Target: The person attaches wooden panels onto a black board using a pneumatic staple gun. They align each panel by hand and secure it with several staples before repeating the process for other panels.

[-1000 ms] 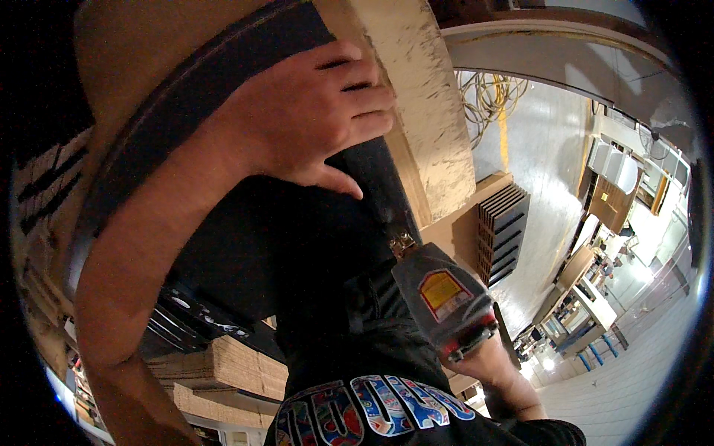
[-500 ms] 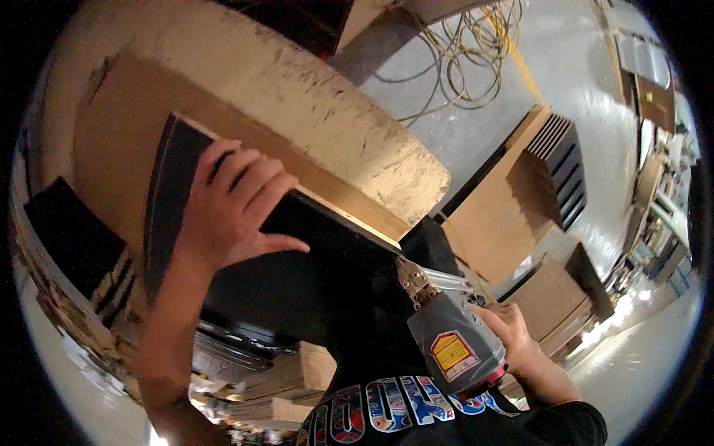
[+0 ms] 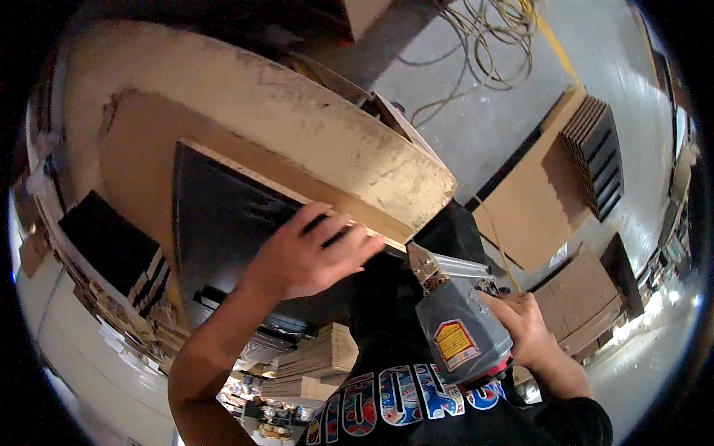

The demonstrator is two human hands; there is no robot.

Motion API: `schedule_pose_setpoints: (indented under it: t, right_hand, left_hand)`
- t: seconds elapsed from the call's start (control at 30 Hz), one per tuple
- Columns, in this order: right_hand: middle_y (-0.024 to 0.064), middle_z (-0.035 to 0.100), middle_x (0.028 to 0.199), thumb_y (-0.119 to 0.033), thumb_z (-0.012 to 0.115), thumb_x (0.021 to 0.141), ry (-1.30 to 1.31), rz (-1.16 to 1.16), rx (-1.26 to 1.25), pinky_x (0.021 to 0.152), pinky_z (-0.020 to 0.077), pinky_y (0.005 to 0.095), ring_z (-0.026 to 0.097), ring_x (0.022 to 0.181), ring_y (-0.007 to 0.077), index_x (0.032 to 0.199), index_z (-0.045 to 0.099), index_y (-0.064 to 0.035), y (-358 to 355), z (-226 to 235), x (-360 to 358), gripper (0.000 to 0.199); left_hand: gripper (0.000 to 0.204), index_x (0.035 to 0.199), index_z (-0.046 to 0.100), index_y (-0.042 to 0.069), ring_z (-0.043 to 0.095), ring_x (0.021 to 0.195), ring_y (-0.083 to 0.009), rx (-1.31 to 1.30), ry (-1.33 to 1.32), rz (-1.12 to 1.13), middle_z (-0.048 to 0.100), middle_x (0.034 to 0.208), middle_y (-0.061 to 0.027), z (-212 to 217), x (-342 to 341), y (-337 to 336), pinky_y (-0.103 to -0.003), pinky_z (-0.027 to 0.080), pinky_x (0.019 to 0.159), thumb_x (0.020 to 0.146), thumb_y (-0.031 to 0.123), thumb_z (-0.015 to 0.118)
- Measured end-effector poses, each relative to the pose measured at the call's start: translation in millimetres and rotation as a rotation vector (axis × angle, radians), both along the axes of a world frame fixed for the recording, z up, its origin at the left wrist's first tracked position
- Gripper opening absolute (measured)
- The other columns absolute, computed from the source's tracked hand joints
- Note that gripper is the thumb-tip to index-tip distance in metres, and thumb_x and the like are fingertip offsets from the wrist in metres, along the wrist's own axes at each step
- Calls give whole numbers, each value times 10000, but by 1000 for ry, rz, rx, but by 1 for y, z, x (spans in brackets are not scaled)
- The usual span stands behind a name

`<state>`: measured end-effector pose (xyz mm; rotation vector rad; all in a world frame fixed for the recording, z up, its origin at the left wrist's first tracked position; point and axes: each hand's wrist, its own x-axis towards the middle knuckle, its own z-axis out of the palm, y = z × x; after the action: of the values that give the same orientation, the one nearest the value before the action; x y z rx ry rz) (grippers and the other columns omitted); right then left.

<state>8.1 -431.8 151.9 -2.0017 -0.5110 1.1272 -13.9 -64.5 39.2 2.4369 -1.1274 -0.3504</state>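
Observation:
A black panel point(image 3: 223, 212) with a bare wooden edge strip point(image 3: 245, 172) lies slanting across the worktable. My left hand point(image 3: 312, 256), slightly blurred, rests with its fingers apart over that edge and grips nothing. In my right hand point(image 3: 524, 327) is a grey nail gun point(image 3: 461, 323) with a red and yellow label. The fingers wrap round its handle, mostly hidden behind the tool's body. The gun's nose meets the right end of the wooden edge, close to the left fingertips.
Behind the panel, the worktable has a worn, pale padded border point(image 3: 327, 126). A coiled hose point(image 3: 491, 52) lies on the floor beyond. Stacked boards stand at right point(image 3: 535, 201), and a black stack point(image 3: 111, 238) at left. Brown boards point(image 3: 580, 297) lean beside my right arm.
My left hand has slid right along the panel's edge, toward the nail gun. The nail gun stays at the edge's right end. The whole view has shifted slightly.

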Motion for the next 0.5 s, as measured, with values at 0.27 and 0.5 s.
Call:
schedule_pose_setpoints:
  t: [0.27, 0.5]
  right_hand:
    - [239, 720, 876, -279, 872, 640, -19, 84, -97, 755, 572, 464, 716, 783, 433, 1427, 583, 40, 0, 15, 12, 897]
    - [218, 727, 876, -257, 860, 670, 24, 173, -67, 766, 582, 463, 734, 794, 411, 1468, 556, 15, 36, 20, 46, 896]
  left_hand:
    - [707, 1537, 571, 269, 350, 1567, -310, 267, -7, 328, 429, 1677, -4, 4, 35, 107, -593, 240, 1279, 931, 626, 640]
    - [750, 1569, 529, 319, 283, 1609, -311, 248, -45, 25, 404, 1699, 2, -6, -1, 103, -598, 187, 1296, 915, 667, 644]
